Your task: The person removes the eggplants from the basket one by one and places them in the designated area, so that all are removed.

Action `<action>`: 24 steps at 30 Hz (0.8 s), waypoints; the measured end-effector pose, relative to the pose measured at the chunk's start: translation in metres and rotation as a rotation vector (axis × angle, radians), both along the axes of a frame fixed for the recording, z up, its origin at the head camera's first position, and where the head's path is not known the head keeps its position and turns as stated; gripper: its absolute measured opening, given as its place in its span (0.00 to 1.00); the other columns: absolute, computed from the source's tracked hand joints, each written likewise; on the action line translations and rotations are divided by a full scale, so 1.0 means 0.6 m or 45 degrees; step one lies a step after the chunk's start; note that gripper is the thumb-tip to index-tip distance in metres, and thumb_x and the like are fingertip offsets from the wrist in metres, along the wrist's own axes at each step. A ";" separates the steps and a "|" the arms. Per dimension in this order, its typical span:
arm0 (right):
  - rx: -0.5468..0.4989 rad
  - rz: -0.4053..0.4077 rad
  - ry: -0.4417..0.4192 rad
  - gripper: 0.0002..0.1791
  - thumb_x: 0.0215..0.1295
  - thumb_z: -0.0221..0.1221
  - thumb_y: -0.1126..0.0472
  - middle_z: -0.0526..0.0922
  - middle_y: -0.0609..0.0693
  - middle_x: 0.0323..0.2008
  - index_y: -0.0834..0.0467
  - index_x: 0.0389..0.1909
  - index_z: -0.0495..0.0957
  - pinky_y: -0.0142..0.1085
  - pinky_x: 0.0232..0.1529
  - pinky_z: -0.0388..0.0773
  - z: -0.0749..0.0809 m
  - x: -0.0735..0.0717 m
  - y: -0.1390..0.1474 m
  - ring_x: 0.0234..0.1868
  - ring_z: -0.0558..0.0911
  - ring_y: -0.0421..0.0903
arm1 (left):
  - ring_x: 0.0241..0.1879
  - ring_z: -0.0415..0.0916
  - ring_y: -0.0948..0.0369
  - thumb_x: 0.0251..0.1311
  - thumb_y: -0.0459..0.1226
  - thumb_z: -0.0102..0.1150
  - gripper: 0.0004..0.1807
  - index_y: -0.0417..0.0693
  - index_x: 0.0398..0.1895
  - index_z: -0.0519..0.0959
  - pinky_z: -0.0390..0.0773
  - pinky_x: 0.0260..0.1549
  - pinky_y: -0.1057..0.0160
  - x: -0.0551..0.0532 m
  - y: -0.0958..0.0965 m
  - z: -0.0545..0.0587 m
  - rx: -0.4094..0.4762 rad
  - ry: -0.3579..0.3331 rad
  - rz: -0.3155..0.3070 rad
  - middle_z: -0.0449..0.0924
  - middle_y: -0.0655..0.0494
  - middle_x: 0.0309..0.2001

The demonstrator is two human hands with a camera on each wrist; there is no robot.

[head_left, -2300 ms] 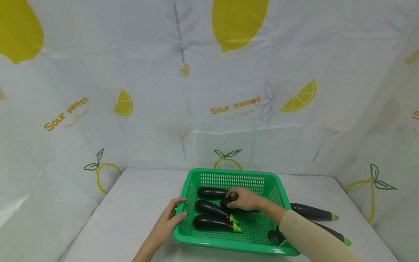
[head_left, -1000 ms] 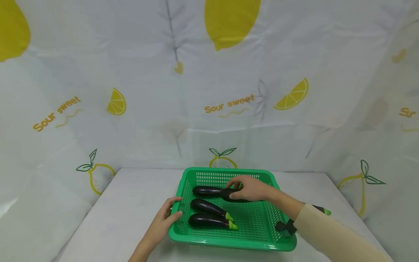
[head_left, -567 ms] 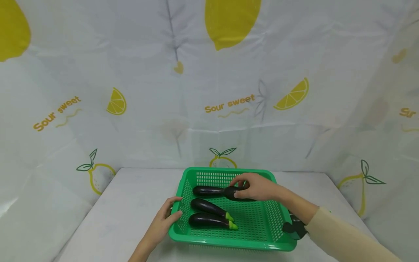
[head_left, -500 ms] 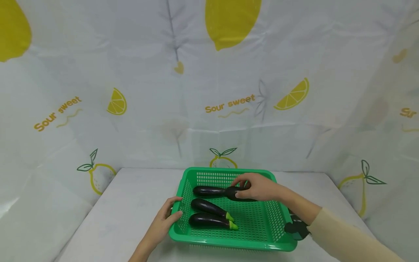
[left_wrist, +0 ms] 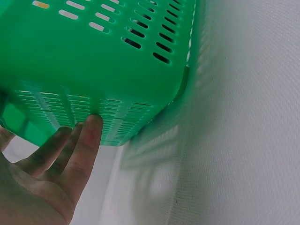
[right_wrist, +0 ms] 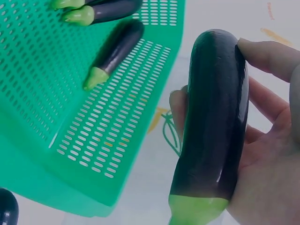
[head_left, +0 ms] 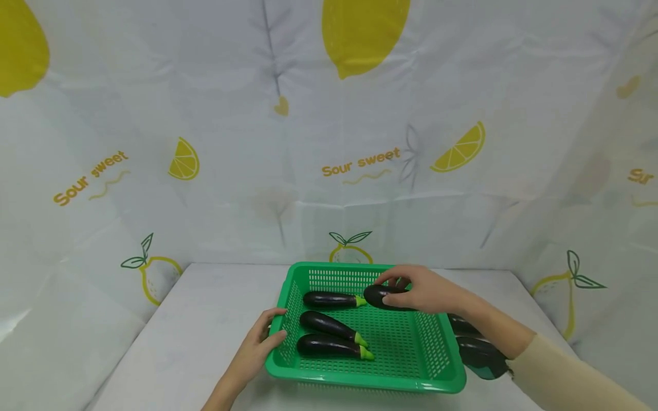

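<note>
Right hand: my right hand (head_left: 432, 290) clamps the held eggplant (right_wrist: 213, 112), thumb one side, fingers the other.
Right arm: forearm (head_left: 496, 328) slants up-left from lower right, beige sleeve (head_left: 565, 374).
Held eggplant: at the right back part of the green basket (head_left: 367, 382) in head view, exact height unclear; green end hidden by my hand there, cut off at the bottom in wrist view.
Left hand: my left hand (head_left: 254, 348) at the basket's left rim; fingers fairly straight, slightly apart, tips on the outer wall; thumb hard to make out in wrist view.
In basket: three eggplants (head_left: 329, 346), green ends right.
Right of basket: dark shapes (head_left: 462, 324), likely eggplants, partly behind my forearm; greenish patch there unclear.
Wrist-view corner: dark rounded thing (right_wrist: 7, 210), cut off, can't identify.
</note>
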State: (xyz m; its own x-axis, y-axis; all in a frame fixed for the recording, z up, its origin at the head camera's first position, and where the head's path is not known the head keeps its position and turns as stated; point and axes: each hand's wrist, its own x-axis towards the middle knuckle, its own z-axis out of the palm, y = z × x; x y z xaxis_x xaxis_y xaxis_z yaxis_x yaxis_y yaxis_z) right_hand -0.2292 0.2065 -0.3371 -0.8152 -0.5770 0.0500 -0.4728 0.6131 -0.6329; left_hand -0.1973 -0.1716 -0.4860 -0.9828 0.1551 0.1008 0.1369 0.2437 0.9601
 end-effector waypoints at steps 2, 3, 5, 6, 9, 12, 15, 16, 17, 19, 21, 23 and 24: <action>-0.008 -0.004 0.025 0.20 0.69 0.64 0.49 0.80 0.48 0.47 0.53 0.58 0.81 0.44 0.41 0.77 0.004 0.004 0.004 0.44 0.79 0.46 | 0.71 0.64 0.38 0.72 0.45 0.59 0.22 0.59 0.68 0.72 0.75 0.58 0.42 0.000 0.000 0.000 0.000 0.001 0.000 0.64 0.41 0.73; -0.010 -0.007 0.040 0.20 0.70 0.65 0.49 0.80 0.47 0.47 0.53 0.58 0.81 0.44 0.41 0.77 0.005 0.007 0.006 0.44 0.79 0.45 | 0.71 0.63 0.38 0.72 0.45 0.59 0.22 0.59 0.68 0.72 0.75 0.59 0.42 0.000 0.000 0.000 0.001 0.001 0.001 0.64 0.41 0.73; -0.011 -0.020 0.059 0.20 0.69 0.65 0.49 0.80 0.47 0.47 0.52 0.58 0.81 0.44 0.42 0.77 0.008 0.011 0.011 0.45 0.79 0.45 | 0.71 0.63 0.38 0.72 0.45 0.59 0.22 0.59 0.68 0.72 0.74 0.59 0.41 0.001 -0.001 0.001 -0.002 0.001 0.002 0.64 0.40 0.73; -0.010 -0.030 0.067 0.20 0.69 0.65 0.49 0.80 0.46 0.47 0.52 0.58 0.81 0.44 0.42 0.77 0.008 0.014 0.014 0.45 0.79 0.45 | 0.71 0.63 0.38 0.72 0.45 0.59 0.22 0.59 0.67 0.72 0.74 0.59 0.40 0.001 -0.001 0.001 -0.004 0.001 0.003 0.64 0.40 0.73; -0.011 -0.057 0.084 0.21 0.69 0.65 0.48 0.80 0.45 0.47 0.51 0.58 0.81 0.43 0.43 0.78 0.011 0.021 0.023 0.46 0.79 0.45 | 0.72 0.61 0.37 0.73 0.45 0.58 0.22 0.58 0.68 0.72 0.72 0.60 0.39 0.000 -0.001 0.001 -0.013 0.006 0.003 0.63 0.40 0.73; -0.027 -0.069 0.101 0.20 0.70 0.65 0.48 0.81 0.44 0.47 0.51 0.59 0.81 0.42 0.42 0.79 0.013 0.027 0.035 0.46 0.80 0.45 | 0.72 0.61 0.37 0.73 0.45 0.58 0.22 0.58 0.68 0.72 0.72 0.61 0.39 0.000 0.000 0.001 -0.014 0.009 0.002 0.63 0.40 0.73; -0.059 -0.066 0.120 0.19 0.71 0.64 0.50 0.80 0.44 0.47 0.51 0.59 0.80 0.39 0.40 0.79 0.016 0.034 0.047 0.46 0.79 0.44 | 0.70 0.63 0.38 0.72 0.45 0.59 0.23 0.58 0.68 0.72 0.74 0.60 0.41 0.000 0.000 -0.001 -0.004 0.005 -0.004 0.64 0.40 0.73; -0.070 -0.067 0.123 0.19 0.71 0.64 0.51 0.80 0.44 0.47 0.51 0.59 0.80 0.38 0.40 0.79 0.017 0.036 0.051 0.46 0.79 0.43 | 0.70 0.64 0.38 0.72 0.45 0.59 0.23 0.58 0.68 0.72 0.74 0.60 0.41 0.000 0.000 -0.002 -0.002 0.005 -0.002 0.64 0.39 0.73; -0.082 -0.069 0.126 0.18 0.71 0.64 0.52 0.80 0.44 0.47 0.51 0.59 0.80 0.38 0.39 0.79 0.018 0.038 0.054 0.46 0.79 0.43 | 0.70 0.64 0.38 0.72 0.45 0.59 0.23 0.58 0.68 0.72 0.74 0.59 0.41 0.000 0.000 -0.002 0.001 0.003 -0.003 0.64 0.39 0.73; -0.109 -0.072 0.131 0.18 0.71 0.64 0.53 0.80 0.45 0.48 0.51 0.59 0.80 0.37 0.40 0.80 0.019 0.042 0.061 0.46 0.79 0.43 | 0.70 0.64 0.38 0.72 0.45 0.59 0.23 0.58 0.68 0.72 0.75 0.59 0.42 -0.001 0.000 -0.002 0.005 -0.002 -0.002 0.64 0.39 0.73; -0.131 -0.070 0.141 0.18 0.71 0.64 0.54 0.80 0.45 0.49 0.51 0.59 0.80 0.36 0.39 0.80 0.019 0.045 0.067 0.47 0.80 0.42 | 0.70 0.64 0.38 0.72 0.45 0.59 0.23 0.59 0.67 0.72 0.74 0.59 0.42 -0.001 0.000 -0.002 0.006 -0.006 0.002 0.64 0.39 0.73; -0.148 -0.077 0.154 0.18 0.71 0.64 0.55 0.81 0.45 0.49 0.50 0.59 0.80 0.36 0.41 0.81 0.018 0.047 0.074 0.47 0.80 0.42 | 0.70 0.65 0.39 0.72 0.45 0.59 0.22 0.59 0.67 0.72 0.74 0.59 0.42 -0.001 0.000 -0.001 0.006 -0.010 0.003 0.64 0.40 0.73; -0.153 -0.081 0.159 0.17 0.71 0.64 0.55 0.81 0.44 0.49 0.50 0.59 0.80 0.36 0.41 0.82 0.017 0.048 0.077 0.47 0.80 0.41 | 0.70 0.65 0.39 0.72 0.45 0.59 0.22 0.59 0.67 0.72 0.74 0.59 0.42 -0.001 0.001 -0.001 0.005 -0.011 0.005 0.64 0.40 0.73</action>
